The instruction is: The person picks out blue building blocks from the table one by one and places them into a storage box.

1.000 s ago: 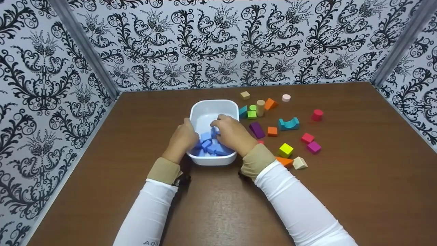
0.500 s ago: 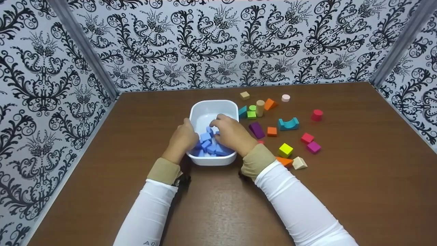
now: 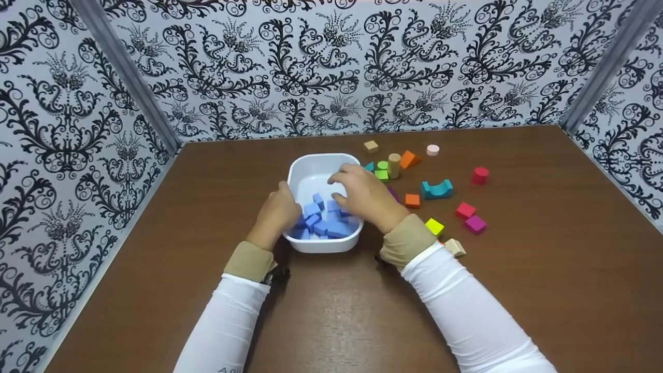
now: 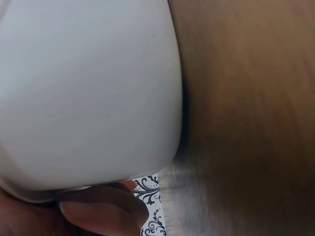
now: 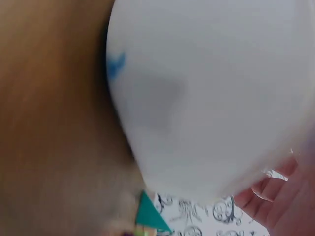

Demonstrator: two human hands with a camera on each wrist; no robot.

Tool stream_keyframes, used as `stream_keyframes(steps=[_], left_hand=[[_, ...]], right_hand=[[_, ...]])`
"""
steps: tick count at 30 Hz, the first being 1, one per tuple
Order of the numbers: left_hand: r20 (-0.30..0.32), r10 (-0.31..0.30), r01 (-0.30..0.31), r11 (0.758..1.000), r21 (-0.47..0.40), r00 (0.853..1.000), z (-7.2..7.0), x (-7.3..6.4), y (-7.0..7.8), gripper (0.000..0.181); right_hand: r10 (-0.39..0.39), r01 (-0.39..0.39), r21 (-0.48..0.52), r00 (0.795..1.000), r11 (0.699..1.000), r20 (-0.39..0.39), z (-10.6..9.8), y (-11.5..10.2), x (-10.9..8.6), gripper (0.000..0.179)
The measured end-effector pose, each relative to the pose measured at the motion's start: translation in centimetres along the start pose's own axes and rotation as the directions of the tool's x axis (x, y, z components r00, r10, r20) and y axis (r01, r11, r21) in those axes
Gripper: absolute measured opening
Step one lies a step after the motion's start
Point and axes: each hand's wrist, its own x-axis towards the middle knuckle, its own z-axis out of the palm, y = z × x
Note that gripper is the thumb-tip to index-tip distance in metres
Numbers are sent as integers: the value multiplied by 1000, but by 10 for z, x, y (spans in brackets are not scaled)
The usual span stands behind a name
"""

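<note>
A white plastic tub [image 3: 323,247] stands mid-table in the head view, with several blue blocks [image 3: 312,210] gathered in its near half. My left hand [image 3: 277,211] grips the tub's left rim; the left wrist view shows its fingers [image 4: 101,212] bent at the tub's edge. Over the right rim reaches my right hand [image 3: 369,198], its fingers spread and slightly bent above the blocks, with nothing seen between them. The right wrist view has the tub's outer wall [image 5: 211,103] across most of it and the right hand's fingers [image 5: 268,199] at the lower right.
Right of the tub lie loose coloured blocks, among them a teal arch block [image 3: 437,190], a red cylinder [image 3: 480,175], a yellow cube [image 3: 434,227], a magenta block [image 3: 475,224] and a tan cylinder [image 3: 393,166]. Patterned walls [image 3: 321,67] border the brown table [image 3: 559,248].
My right hand has shifted right and lifted off the blue blocks, its fingers spreading apart. A blue block near its fingertips now lies in the tub. The left hand stays on the rim.
</note>
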Motion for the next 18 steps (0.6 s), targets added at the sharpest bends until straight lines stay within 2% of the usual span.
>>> stream_keyframes(steps=[4,9,18], left_hand=[[3,-5,5,1000,-8,1000,0,0,0,68],[-18,39,-39,999,8,999,1,0,-2,64],[-21,45,-45,999,7,999,1,1,-3,64]], right_hand=[[4,-5,-30,1000,1000,-30,-17,19,-10,32],[31,-35,-64,998,997,-60,-39,49,-26,40],[173,-171,-106,985,979,11,-77,92,-58,61]])
